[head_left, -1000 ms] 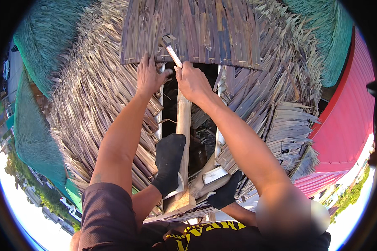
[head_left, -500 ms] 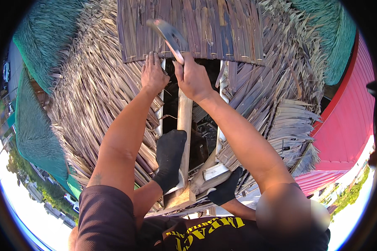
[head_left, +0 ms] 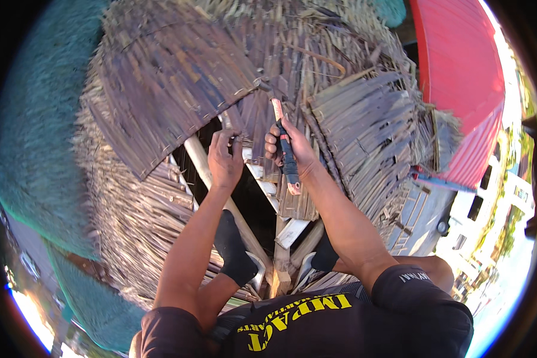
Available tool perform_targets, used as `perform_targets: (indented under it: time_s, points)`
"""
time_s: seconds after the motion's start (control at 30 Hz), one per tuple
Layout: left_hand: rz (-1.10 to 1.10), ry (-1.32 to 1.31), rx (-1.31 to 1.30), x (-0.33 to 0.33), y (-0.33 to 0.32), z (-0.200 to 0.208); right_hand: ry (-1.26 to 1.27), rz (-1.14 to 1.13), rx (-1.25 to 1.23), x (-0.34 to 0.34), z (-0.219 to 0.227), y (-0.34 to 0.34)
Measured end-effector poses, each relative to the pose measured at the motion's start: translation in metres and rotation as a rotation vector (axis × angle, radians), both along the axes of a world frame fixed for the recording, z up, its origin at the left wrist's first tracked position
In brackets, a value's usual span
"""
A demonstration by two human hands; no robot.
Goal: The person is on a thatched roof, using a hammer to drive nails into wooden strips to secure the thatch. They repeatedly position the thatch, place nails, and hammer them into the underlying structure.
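Observation:
My right hand (head_left: pixel 294 143) is wrapped round the dark-and-red grip of a hammer (head_left: pixel 289 161). The hammer's head end lies by the lower right corner of a brown palm-thatch panel (head_left: pixel 173 77). Just below that panel's edge, my left hand (head_left: pixel 225 160) is held over the roof gap with its fingers bent together; anything pinched there is too small to name. Under the hands, a round wooden pole (head_left: pixel 200 161) and a white-edged batten (head_left: pixel 259 182) cross the dark opening.
More thatch (head_left: pixel 364 125) covers the roof at right. My dark-socked feet straddle the beam (head_left: pixel 280 262) at the gap's lower end. Green-netted roofs (head_left: pixel 36 119) stand at left, a red metal roof (head_left: pixel 459 65) at right. The ground lies far below.
The view has turned, so the panel now slants at upper left. My right hand has lowered the hammer toward the panel's corner. My left hand has come off the thatch, its fingers now drawn together.

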State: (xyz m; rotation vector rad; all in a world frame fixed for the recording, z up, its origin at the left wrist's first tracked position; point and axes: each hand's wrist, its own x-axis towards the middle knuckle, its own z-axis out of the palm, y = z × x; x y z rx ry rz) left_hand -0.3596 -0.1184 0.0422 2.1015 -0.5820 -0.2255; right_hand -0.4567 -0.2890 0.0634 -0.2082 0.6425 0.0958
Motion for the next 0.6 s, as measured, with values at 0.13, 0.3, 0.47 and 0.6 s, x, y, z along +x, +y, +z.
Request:
perform_targets:
  time_s: [0.13,0.3,0.47,0.6]
  points:
    - [-0.143,0.010,-0.207,-0.068,-0.066,0.058,-0.088,-0.489,0.058,-0.054,0.015,-0.017]
    - [-0.395,0.041,0.170,-0.118,-0.089,0.103,-0.198,-0.713,0.090,-0.094,0.034,-0.016]
    - [-0.348,0.109,0.286,-0.136,-0.101,0.116,-0.261,-0.715,0.061,-0.116,0.042,-0.013]
    - [-0.334,0.032,0.395,-0.147,-0.118,0.114,-0.185,-0.659,-0.147,-0.126,0.037,-0.012]
